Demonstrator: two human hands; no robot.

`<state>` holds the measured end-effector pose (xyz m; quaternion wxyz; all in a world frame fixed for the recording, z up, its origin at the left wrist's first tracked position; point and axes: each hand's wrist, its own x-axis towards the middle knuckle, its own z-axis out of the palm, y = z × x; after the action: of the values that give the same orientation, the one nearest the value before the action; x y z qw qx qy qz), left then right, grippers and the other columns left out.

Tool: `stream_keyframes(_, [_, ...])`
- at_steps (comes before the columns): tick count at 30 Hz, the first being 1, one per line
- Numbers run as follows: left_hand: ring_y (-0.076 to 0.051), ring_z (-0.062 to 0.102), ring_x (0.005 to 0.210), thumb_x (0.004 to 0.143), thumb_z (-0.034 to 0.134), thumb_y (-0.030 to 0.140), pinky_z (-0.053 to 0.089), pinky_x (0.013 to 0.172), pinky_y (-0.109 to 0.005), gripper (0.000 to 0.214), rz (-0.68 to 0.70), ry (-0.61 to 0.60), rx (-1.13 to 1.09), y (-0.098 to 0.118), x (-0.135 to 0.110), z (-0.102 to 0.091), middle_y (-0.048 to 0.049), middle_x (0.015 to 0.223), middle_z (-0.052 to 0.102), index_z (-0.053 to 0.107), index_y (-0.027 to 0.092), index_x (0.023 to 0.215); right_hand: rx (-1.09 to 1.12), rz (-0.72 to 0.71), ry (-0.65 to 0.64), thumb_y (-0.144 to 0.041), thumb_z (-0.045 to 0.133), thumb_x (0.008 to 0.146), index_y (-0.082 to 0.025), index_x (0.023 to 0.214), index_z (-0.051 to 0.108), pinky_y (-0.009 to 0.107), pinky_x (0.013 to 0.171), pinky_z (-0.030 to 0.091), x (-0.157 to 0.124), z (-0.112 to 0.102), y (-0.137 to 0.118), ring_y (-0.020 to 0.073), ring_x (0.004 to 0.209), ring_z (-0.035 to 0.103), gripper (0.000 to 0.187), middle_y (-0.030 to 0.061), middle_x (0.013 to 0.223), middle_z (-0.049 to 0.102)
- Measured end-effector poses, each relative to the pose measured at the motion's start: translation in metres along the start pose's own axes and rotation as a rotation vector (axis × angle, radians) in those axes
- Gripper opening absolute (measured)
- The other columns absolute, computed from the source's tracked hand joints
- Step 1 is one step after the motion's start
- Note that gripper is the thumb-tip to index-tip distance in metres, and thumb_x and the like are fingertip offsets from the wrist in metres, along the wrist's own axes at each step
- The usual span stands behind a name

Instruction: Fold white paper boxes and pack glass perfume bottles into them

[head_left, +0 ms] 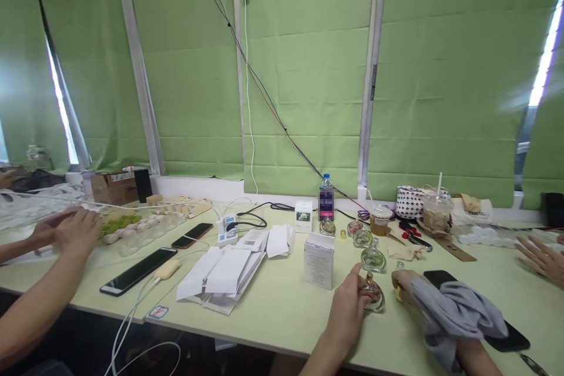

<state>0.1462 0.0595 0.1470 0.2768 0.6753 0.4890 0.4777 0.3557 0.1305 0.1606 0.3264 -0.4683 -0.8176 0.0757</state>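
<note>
My left hand (348,305) is closed around the side of a small round glass perfume bottle (374,295) with a gold neck, which stands on the table near its front edge. Just to the right, my right hand (404,286) has its fingers curled on a small yellow-gold piece (399,294), mostly hidden. A grey cloth (460,314) drapes over that hand's back and wrist. Behind the held bottle stand more glass perfume bottles (373,259) in a row. A white printed box (319,261) is upright left of them, with a gold cap (342,235) farther back.
Flattened white cartons (224,273) lie left of the box. A black phone (506,332) is partly under the cloth. Iced drinks (379,220) and a water bottle (326,200) stand behind. Co-workers' hands (77,229) are at far left and right; a power strip (227,229) trails cables.
</note>
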Motion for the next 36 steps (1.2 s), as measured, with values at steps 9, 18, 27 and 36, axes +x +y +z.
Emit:
stream_keyframes(9, [-0.020, 0.059, 0.098, 0.073, 0.046, 0.007, 0.044, 0.090, -0.031, 0.041, 0.047, -0.019, 0.046, 0.005, 0.001, -0.001, -0.0051, 0.104, 0.065, 0.062, 0.020, 0.108, 0.134, -0.205, -0.060, -0.029, 0.036, 0.091, -0.022, 0.106, 0.057, 0.035, 0.081, 0.049, 0.026, -0.013, -0.047, 0.0213, 0.091, 0.061, 0.027, 0.0084, 0.101, 0.064])
stream_keyframes(18, [-0.020, 0.059, 0.092, 0.074, 0.047, 0.008, 0.043, 0.083, -0.030, 0.029, 0.046, -0.016, 0.087, 0.001, 0.002, -0.001, -0.0049, 0.097, 0.064, 0.061, 0.018, 0.097, 0.132, -0.259, -0.122, -0.020, 0.037, 0.087, -0.021, 0.103, 0.063, 0.035, 0.080, 0.050, 0.024, 0.000, -0.059, 0.0224, 0.092, 0.063, 0.031, 0.0099, 0.098, 0.065])
stream_keyframes(27, [-0.022, 0.058, 0.096, 0.077, 0.050, 0.013, 0.043, 0.087, -0.033, 0.033, -0.008, -0.008, 0.101, -0.001, 0.003, 0.001, -0.0076, 0.103, 0.064, 0.060, 0.018, 0.108, 0.118, -0.239, -0.167, -0.017, 0.040, 0.082, -0.021, 0.100, 0.069, 0.037, 0.079, 0.051, 0.023, 0.000, -0.061, 0.0246, 0.089, 0.065, 0.034, 0.0104, 0.096, 0.067])
stream_keyframes(36, [-0.022, 0.057, 0.098, 0.074, 0.049, 0.008, 0.043, 0.089, -0.033, 0.040, 0.028, -0.012, 0.096, -0.001, -0.001, 0.001, -0.0074, 0.106, 0.062, 0.057, 0.018, 0.112, 0.135, -0.195, -0.136, -0.024, 0.041, 0.083, -0.027, 0.101, 0.073, 0.038, 0.075, 0.052, 0.024, 0.001, -0.059, 0.0271, 0.085, 0.066, 0.037, 0.0097, 0.090, 0.069])
